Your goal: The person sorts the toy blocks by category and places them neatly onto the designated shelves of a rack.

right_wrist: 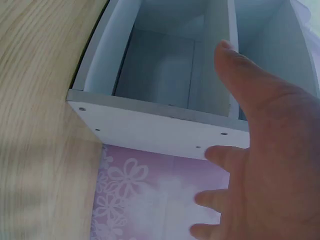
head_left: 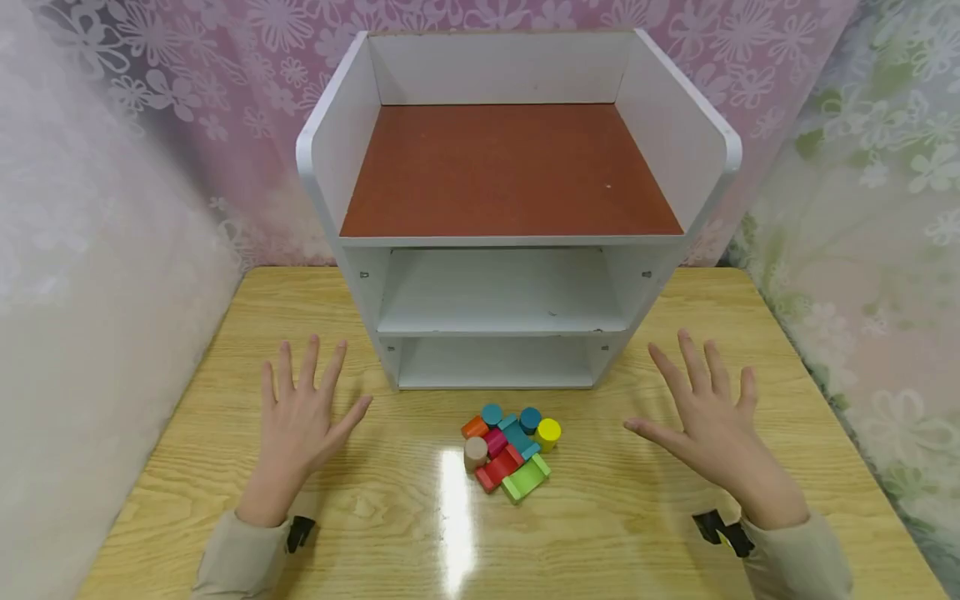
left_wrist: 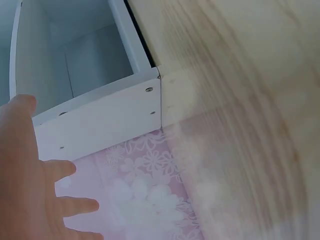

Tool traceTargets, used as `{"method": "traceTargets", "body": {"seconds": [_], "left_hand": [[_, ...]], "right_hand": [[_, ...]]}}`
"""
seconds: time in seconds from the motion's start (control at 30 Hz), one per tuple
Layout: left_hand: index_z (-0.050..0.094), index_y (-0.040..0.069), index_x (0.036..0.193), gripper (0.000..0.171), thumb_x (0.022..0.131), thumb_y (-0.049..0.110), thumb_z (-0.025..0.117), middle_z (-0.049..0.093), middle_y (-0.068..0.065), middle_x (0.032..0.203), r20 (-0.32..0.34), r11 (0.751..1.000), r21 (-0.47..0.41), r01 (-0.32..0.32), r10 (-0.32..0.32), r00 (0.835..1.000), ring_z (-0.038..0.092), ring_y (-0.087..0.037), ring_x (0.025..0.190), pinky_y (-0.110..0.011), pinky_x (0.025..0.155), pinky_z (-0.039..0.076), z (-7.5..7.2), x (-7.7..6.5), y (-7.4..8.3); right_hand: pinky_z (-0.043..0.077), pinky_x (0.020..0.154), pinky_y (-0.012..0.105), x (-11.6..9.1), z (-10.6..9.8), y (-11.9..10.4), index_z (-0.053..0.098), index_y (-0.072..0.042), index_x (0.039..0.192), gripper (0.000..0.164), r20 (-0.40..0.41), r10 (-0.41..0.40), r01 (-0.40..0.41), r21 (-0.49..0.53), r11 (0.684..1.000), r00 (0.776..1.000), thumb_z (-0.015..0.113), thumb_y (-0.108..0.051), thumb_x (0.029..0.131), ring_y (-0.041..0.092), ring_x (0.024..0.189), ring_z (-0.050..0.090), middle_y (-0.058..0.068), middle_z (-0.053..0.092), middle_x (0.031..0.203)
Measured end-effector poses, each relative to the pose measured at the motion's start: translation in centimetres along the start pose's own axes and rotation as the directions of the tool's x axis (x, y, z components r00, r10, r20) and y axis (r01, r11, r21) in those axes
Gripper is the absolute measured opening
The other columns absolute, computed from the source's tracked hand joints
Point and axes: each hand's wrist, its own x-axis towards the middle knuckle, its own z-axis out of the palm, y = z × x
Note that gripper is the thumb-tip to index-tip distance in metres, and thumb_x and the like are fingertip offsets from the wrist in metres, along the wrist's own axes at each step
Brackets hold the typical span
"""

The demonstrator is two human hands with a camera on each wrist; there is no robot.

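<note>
Tabletop (head_left: 367,500), glossy woodgrain, bears blocks (head_left: 517,438) and shelf (head_left: 510,179) before pink floral curtains (head_left: 247,92).

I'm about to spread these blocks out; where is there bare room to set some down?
The table is bare between the left hand and the blocks, and between the blocks and the right hand. The brown top looks free between the white side walls. It is crowded where the blocks cluster.

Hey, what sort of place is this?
Perhaps a makeshift tabletop play or filming corner indoors: a wood-grain table bears a white shelf unit and small coloured blocks, with a flower-patterned backdrop behind.
</note>
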Motion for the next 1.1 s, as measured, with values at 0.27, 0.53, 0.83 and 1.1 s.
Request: {"method": "traceTargets", "body": {"seconds": [0.27,0.53,0.83,1.1], "left_hand": [[0.044,0.014,0.15,0.088,0.093,0.076,0.02,0.041,-0.026,0.148,-0.094,1.0,0.006,-0.024,0.025,0.995,0.028,-0.057,0.136,-0.071,0.108,0.018,-0.3,0.9,0.0],[0.051,0.009,0.144,0.081,0.095,0.07,0.028,0.052,-0.027,0.138,-0.217,0.998,0.013,-0.064,0.066,0.974,0.037,-0.056,0.131,-0.07,0.107,0.024,-0.8,2.2,0.2],[0.052,0.005,0.141,0.082,0.096,0.068,0.027,0.054,-0.025,0.136,-0.241,0.997,0.013,-0.071,0.072,0.968,0.038,-0.054,0.131,-0.069,0.107,0.024,-1.7,3.9,0.8],[0.053,0.002,0.139,0.082,0.096,0.068,0.028,0.056,-0.026,0.133,-0.248,0.998,-0.032,-0.054,0.044,0.968,0.038,-0.053,0.131,-0.066,0.109,0.022,-2.4,5.3,1.7]], "right_hand": [[0.005,0.106,0.074,0.1,-0.7,-1.6,0.028,-0.014,0.157,0.088,0.056,-0.008,0.006,0.04,0.999,0.998,0.064,-0.057,0.089,0.048,0.142,0.024,0.022,0.028,0.157],[0.043,0.093,0.064,0.6,-0.6,-3.2,0.046,-0.006,0.147,0.073,0.164,-0.009,-0.018,0.163,0.987,0.986,0.06,-0.055,0.094,0.047,0.121,0.054,0.023,0.054,0.138],[0.047,0.095,0.057,1.2,1.8,-4.5,0.056,-0.008,0.139,0.062,0.116,-0.079,0.047,0.254,0.966,0.99,0.062,-0.05,0.095,0.037,0.121,0.057,0.014,0.059,0.136],[0.053,0.089,0.049,1.6,4.6,-5.7,0.064,-0.004,0.127,0.047,-0.053,-0.198,0.204,0.311,0.928,0.979,0.076,-0.027,0.088,0.03,0.112,0.064,0.009,0.067,0.122]]}}
